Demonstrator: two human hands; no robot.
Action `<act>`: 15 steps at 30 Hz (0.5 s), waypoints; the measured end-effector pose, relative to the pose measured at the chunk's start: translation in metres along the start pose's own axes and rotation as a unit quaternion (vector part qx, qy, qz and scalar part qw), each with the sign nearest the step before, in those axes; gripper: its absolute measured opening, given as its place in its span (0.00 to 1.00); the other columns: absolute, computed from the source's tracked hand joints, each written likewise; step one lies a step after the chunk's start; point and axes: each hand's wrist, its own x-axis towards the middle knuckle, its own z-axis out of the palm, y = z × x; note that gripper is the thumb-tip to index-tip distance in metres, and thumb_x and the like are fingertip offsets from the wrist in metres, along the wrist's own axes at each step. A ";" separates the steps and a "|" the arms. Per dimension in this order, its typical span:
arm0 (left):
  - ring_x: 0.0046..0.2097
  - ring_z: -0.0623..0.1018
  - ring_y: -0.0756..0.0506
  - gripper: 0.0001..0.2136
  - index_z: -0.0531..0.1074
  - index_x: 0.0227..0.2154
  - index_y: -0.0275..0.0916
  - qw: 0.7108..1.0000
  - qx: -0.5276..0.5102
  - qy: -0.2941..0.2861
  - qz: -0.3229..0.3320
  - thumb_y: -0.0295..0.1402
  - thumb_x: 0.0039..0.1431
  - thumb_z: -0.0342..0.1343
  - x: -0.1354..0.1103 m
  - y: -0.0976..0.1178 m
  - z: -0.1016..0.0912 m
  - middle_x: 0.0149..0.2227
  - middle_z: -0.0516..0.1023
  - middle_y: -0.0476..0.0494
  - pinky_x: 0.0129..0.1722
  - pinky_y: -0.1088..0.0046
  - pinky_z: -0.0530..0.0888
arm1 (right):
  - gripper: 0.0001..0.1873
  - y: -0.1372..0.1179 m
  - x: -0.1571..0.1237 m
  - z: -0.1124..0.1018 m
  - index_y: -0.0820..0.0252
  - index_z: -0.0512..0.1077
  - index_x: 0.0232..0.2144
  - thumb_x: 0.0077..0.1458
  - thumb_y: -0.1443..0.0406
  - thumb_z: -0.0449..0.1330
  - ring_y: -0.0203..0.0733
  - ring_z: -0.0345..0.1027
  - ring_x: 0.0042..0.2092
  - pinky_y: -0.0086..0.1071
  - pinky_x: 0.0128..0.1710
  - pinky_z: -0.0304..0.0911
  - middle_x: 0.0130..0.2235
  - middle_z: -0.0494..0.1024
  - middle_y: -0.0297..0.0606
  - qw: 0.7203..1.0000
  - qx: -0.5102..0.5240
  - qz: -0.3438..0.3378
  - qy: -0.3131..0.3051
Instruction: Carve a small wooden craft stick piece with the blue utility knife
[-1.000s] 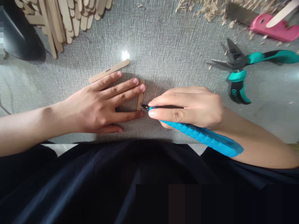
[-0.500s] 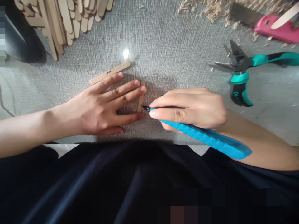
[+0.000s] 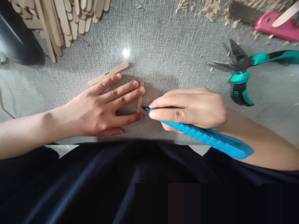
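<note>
My left hand (image 3: 102, 105) lies flat with its fingers spread, and its fingertips press on a short wooden craft stick (image 3: 140, 101) that stands nearly upright in the view. A second craft stick (image 3: 99, 79) with a small dark slot in its middle lies slanted just above my index finger. Gripped in my right hand (image 3: 189, 107) is a blue utility knife (image 3: 207, 137). Its dark tip meets the right edge of the held stick, near the lower end. My fingers hide part of that stick.
Many craft sticks (image 3: 61, 18) are heaped at the upper left beside a black rounded object (image 3: 21, 37). On the right lie open teal-handled pliers (image 3: 240, 62), a saw with a pink handle (image 3: 268, 26) and wood shavings (image 3: 212, 9). The grey textured table (image 3: 163, 46) ends at my dark shirt.
The view has shifted very slightly. Both hands, the knife and the craft sticks keep nearly the same places.
</note>
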 end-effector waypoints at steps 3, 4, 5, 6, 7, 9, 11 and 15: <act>0.82 0.61 0.29 0.27 0.62 0.75 0.48 0.999 0.030 0.017 0.009 0.45 0.79 0.57 0.000 0.000 0.001 0.83 0.55 0.37 0.79 0.33 0.61 | 0.14 0.000 0.001 0.000 0.53 0.78 0.55 0.70 0.71 0.68 0.38 0.83 0.44 0.33 0.46 0.80 0.50 0.88 0.35 1.000 -0.003 -0.003 0.001; 0.82 0.61 0.29 0.27 0.63 0.75 0.48 0.999 0.045 0.025 0.014 0.46 0.79 0.56 0.000 0.000 0.001 0.83 0.55 0.36 0.79 0.35 0.62 | 0.14 0.000 0.001 0.000 0.53 0.78 0.55 0.70 0.70 0.68 0.39 0.84 0.44 0.33 0.45 0.80 0.50 0.88 0.35 1.000 -0.002 -0.003 0.001; 0.82 0.62 0.29 0.27 0.63 0.74 0.47 0.998 0.059 0.031 0.019 0.47 0.79 0.56 0.000 0.000 0.001 0.83 0.56 0.34 0.79 0.36 0.63 | 0.14 0.000 0.002 0.000 0.52 0.79 0.55 0.70 0.70 0.68 0.39 0.84 0.44 0.33 0.45 0.80 0.50 0.88 0.34 1.000 -0.002 -0.002 0.001; 0.82 0.62 0.29 0.27 0.64 0.74 0.47 0.997 0.069 0.032 0.022 0.47 0.78 0.57 0.000 0.000 0.002 0.83 0.56 0.33 0.79 0.37 0.63 | 0.14 0.000 0.002 0.000 0.51 0.79 0.55 0.70 0.70 0.68 0.39 0.84 0.44 0.33 0.45 0.80 0.50 0.88 0.34 1.000 -0.002 -0.001 0.000; 0.82 0.62 0.29 0.28 0.65 0.74 0.46 0.997 0.073 0.032 0.024 0.48 0.78 0.58 0.000 0.000 0.002 0.82 0.57 0.32 0.79 0.37 0.63 | 0.14 0.000 0.002 0.000 0.51 0.79 0.55 0.71 0.70 0.68 0.39 0.85 0.44 0.33 0.45 0.80 0.50 0.88 0.33 1.000 -0.004 0.000 0.000; 0.81 0.63 0.29 0.28 0.65 0.74 0.47 0.997 0.061 0.035 0.021 0.48 0.77 0.59 0.000 0.000 0.002 0.82 0.58 0.34 0.80 0.37 0.63 | 0.13 0.000 0.001 0.000 0.50 0.79 0.54 0.71 0.69 0.68 0.38 0.85 0.43 0.33 0.44 0.81 0.49 0.89 0.32 1.000 -0.014 -0.003 0.001; 0.80 0.65 0.30 0.27 0.67 0.73 0.51 0.998 0.028 0.047 0.007 0.48 0.76 0.61 0.001 0.000 0.001 0.82 0.60 0.39 0.80 0.38 0.64 | 0.12 0.000 0.001 0.000 0.52 0.78 0.54 0.71 0.68 0.67 0.39 0.85 0.43 0.33 0.44 0.83 0.49 0.89 0.34 0.999 -0.030 -0.012 0.010; 0.79 0.68 0.29 0.28 0.68 0.73 0.55 0.999 0.006 0.045 -0.003 0.47 0.74 0.63 0.002 -0.001 -0.001 0.80 0.64 0.42 0.79 0.37 0.65 | 0.14 -0.002 0.001 0.006 0.59 0.77 0.52 0.66 0.70 0.71 0.42 0.87 0.42 0.33 0.45 0.85 0.44 0.89 0.40 0.993 -0.061 -0.038 0.089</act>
